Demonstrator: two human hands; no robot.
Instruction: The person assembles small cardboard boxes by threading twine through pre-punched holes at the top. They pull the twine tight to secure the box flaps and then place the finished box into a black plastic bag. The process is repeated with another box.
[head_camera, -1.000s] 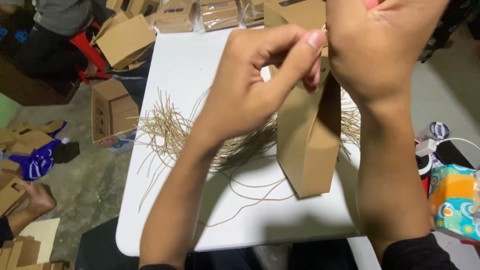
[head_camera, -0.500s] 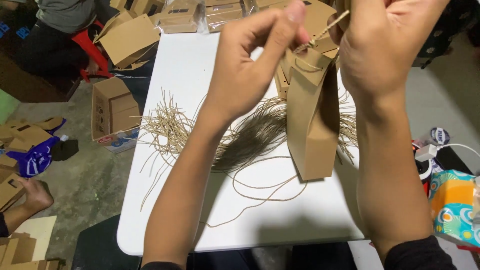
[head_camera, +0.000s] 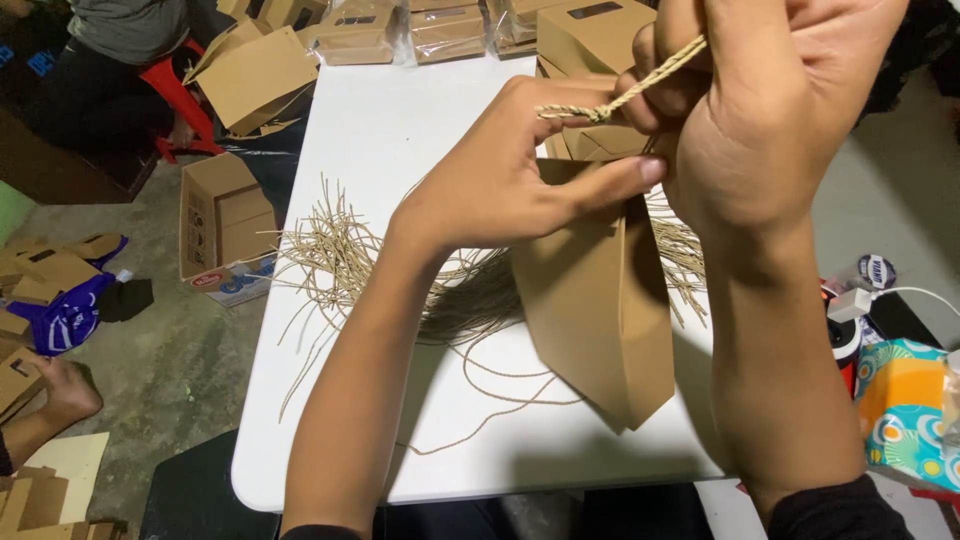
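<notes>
Brown paper bag (head_camera: 600, 300) held above white surface (head_camera: 400, 130), left hand (head_camera: 500, 180) pinching its top, right hand (head_camera: 770, 110) gripping twisted cord (head_camera: 625, 95); loose cords (head_camera: 340, 260) strewn beneath, cartons (head_camera: 225, 225) on concrete floor (head_camera: 150, 350).

Both forearms raised; left hand (head_camera: 510, 180) fingers extended, pinching; right hand (head_camera: 770, 110) curled, apparently pinching, fingertips hidden.
</notes>
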